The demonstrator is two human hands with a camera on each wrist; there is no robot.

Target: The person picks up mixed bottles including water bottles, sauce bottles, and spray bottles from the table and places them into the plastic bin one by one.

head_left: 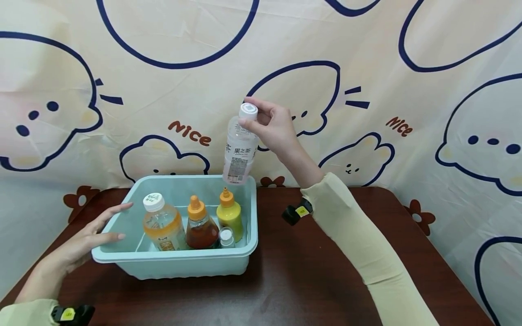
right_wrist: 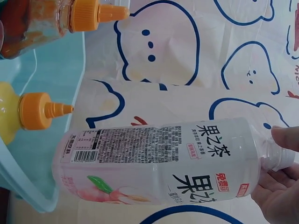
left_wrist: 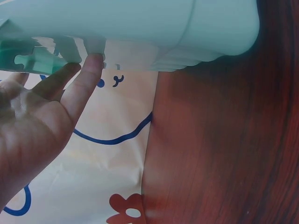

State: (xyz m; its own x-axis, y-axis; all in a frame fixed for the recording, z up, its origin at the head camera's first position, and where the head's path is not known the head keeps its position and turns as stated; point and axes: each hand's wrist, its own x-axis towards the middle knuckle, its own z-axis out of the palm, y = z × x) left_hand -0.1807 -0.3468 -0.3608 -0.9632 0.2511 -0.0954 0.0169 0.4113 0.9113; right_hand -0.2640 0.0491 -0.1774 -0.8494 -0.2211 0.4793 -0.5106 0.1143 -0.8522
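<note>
By its white cap, my right hand (head_left: 274, 127) grips a clear drink bottle (head_left: 239, 151) with a pink label, its base over the back right corner of a light blue plastic basin (head_left: 179, 256). Peach artwork shows on the bottle (right_wrist: 159, 163) in the right wrist view. My left hand (head_left: 87, 235) rests at the basin's left rim, fingers extended. Inside the basin stand an orange-labelled drink bottle (head_left: 163, 224), a brown squeeze bottle (head_left: 201, 228) with an orange cap, a yellow squeeze bottle (head_left: 230, 215) and a small white-capped bottle (head_left: 226, 238).
The basin stands on a dark wooden table (head_left: 326, 267). Behind it hangs a cream cloth (head_left: 220, 99) printed with blue cartoon outlines and the word "Nice". Each wrist wears a black strap with a small camera (head_left: 297, 212).
</note>
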